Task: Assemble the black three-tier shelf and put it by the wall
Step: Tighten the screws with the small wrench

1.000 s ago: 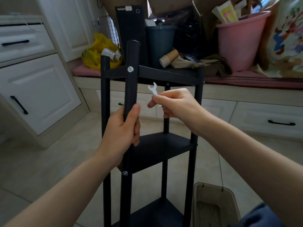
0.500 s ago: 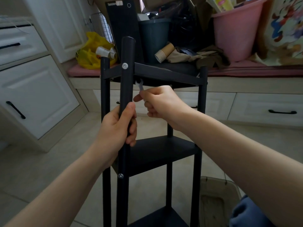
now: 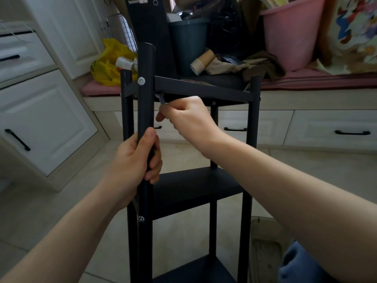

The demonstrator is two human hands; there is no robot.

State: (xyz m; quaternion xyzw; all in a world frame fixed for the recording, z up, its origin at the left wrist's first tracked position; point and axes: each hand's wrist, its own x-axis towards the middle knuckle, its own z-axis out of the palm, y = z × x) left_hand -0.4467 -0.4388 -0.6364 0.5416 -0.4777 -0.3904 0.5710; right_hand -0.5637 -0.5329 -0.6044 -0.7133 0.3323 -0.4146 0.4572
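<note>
The wrench [image 3: 162, 100], pinched in the right hand [image 3: 187, 116], is being raised under the top tier [image 3: 204, 91], likely for tightening, while the shelf [image 3: 195, 188] at 12 o'clock is being gripped by the left hand [image 3: 133, 160].

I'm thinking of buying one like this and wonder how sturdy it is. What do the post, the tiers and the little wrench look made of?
The post: probably metal tube, matte black coating; round, faint sheen, silver bolt through it. The middle tier: thin flat panel, matte black; metal or coated board, cannot tell. The wrench: thin, flat, pale grey-white; likely stamped metal, possibly plastic.
</note>
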